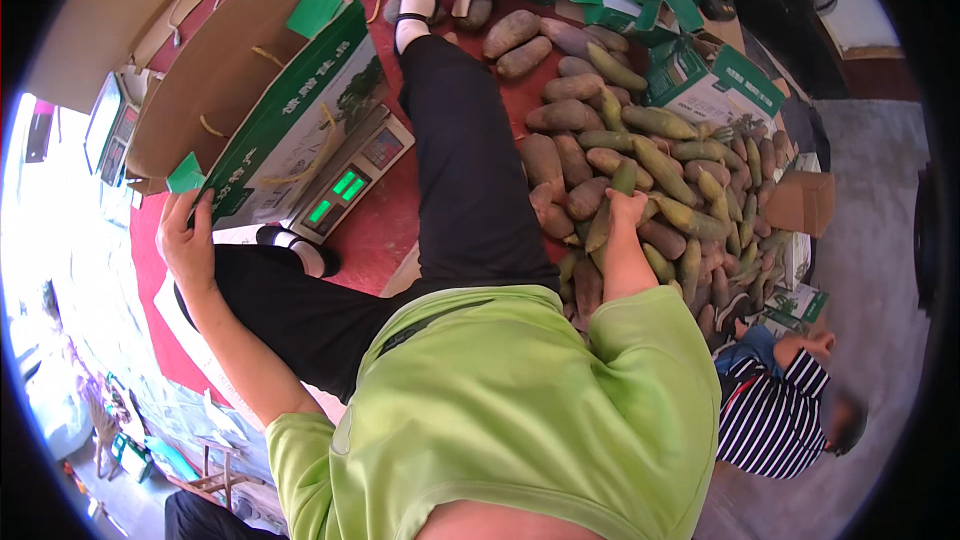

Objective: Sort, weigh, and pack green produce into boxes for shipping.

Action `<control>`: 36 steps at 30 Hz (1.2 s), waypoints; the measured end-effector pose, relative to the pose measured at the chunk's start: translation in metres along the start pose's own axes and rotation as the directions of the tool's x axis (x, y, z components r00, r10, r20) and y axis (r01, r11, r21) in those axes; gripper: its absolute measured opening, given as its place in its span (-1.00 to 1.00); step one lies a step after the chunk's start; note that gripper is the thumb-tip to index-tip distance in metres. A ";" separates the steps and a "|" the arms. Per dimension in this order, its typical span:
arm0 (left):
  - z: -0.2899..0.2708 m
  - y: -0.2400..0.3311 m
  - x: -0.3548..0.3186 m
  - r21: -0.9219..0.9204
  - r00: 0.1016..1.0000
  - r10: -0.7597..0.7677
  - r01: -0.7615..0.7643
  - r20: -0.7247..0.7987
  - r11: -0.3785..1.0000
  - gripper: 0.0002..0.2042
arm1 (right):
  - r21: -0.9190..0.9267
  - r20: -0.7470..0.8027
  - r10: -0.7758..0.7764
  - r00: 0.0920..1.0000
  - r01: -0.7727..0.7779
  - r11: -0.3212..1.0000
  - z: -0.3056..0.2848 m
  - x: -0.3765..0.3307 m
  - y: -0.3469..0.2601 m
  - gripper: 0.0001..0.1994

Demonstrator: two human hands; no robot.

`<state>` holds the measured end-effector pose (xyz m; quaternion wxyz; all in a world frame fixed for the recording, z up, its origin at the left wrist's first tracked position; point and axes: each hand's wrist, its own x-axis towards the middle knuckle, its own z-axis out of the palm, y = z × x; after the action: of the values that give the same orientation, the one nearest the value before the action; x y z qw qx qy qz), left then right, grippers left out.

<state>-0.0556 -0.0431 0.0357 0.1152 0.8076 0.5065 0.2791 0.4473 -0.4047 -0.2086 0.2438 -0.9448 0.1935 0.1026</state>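
Radishes [570, 116] lie heaped, many left, I judge, my left hand [188, 240] gripping the carton [305, 110] already on the scale [318, 224], my right hand [626, 208] gripping one radish [624, 176].

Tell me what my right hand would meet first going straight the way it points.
Your right hand grips a green root vegetable; past its tip, the first thing is probably another root vegetable, though depth is unclear.

At lower right is a striped-shirted person [768, 418].
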 end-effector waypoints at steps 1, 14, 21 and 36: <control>0.000 0.001 0.000 -0.016 1.000 -0.007 0.007 -0.004 1.000 -0.89 | -0.073 0.044 -0.053 0.998 0.056 0.996 -0.005 -0.007 -0.005 -0.39; -0.003 0.004 -0.001 0.032 0.999 -0.031 0.032 -0.027 0.999 -0.88 | 0.494 0.085 -0.922 0.377 0.788 0.367 0.005 -0.068 -0.150 -0.45; -0.006 0.006 -0.001 0.049 0.999 -0.032 0.033 -0.010 0.998 -0.88 | 0.771 -0.211 -0.975 0.074 0.626 -0.119 -0.072 -0.238 -0.302 -0.41; -0.004 0.004 0.000 0.003 1.000 0.009 -0.009 -0.001 1.000 -0.88 | 0.725 -0.196 -0.903 -0.382 0.564 -0.396 0.001 -0.422 -0.313 -0.56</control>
<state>-0.0552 -0.0452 0.0406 0.1123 0.8100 0.5033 0.2792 0.1953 -0.0190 0.0439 0.5305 -0.4934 -0.6857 0.0700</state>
